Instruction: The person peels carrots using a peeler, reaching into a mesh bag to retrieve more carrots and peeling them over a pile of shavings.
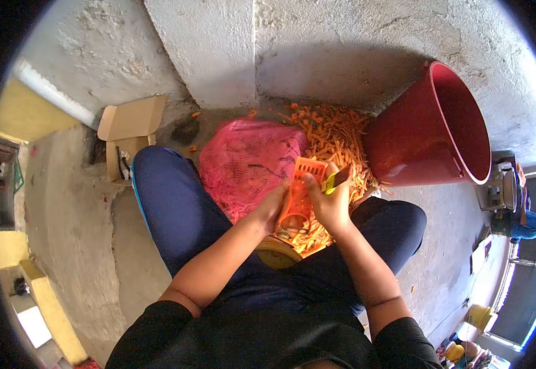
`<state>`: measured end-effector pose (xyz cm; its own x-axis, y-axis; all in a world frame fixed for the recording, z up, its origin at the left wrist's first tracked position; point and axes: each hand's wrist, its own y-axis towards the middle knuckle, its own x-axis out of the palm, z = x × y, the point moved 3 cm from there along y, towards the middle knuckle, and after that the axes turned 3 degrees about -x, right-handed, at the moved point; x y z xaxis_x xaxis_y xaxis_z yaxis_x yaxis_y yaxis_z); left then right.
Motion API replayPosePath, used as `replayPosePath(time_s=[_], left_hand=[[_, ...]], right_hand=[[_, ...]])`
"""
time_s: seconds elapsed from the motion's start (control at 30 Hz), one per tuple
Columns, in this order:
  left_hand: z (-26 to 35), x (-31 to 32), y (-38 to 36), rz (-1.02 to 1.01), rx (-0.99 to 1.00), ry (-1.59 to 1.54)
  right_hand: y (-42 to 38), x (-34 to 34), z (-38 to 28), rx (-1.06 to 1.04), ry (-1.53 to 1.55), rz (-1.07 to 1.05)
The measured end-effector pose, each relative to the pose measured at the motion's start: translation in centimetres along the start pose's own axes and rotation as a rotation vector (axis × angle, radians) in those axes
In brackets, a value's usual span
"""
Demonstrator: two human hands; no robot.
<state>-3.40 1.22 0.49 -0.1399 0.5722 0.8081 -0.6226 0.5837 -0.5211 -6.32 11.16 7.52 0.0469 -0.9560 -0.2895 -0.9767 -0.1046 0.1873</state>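
My left hand [273, 205] is closed around the side of an orange slotted plastic piece [300, 195], shaped like a small basket or grater. My right hand [334, 206] presses its thumb against the same piece. Its fingers also grip a tool with a yellow-green handle [329, 183] and a dark brownish end, whose kind I cannot make out. Under both hands, orange strips [315, 241] fill a yellow tub [278, 255] between my legs. Just ahead of my left hand lies a pink mesh sack [249, 160]; its contents are blurred by the netting.
A heap of orange strips and peelings [336, 132] lies by the wall. At the right stands a tilted large red bucket [412, 132]. An open cardboard box [131, 126] sits at the left. Another person in blue [528, 225] is far right.
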Motion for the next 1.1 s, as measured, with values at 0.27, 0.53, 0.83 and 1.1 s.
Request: replayPosePath(time_s=[0.27, 0.53, 0.83, 1.1], left_hand=[[-0.5, -1.1, 0.8, 0.044, 0.063, -0.021], [-1.7, 0.9, -1.3, 0.127, -0.012, 0.258], [-0.9, 0.0, -0.4, -0.008, -0.079, -0.009], [-0.5, -0.7, 0.3, 0.031, -0.011, -0.069]], right_hand=[[-0.4, 0.1, -1.5, 0.038, -0.139, -0.080], [4.5, -5.1, 3.4, -0.105, -0.431, 0.384], [4.7, -7.1, 3.0, -0.109, -0.098, 0.452], [-0.2, -0.3, 0.1, 0.032, -0.058, 0.008]])
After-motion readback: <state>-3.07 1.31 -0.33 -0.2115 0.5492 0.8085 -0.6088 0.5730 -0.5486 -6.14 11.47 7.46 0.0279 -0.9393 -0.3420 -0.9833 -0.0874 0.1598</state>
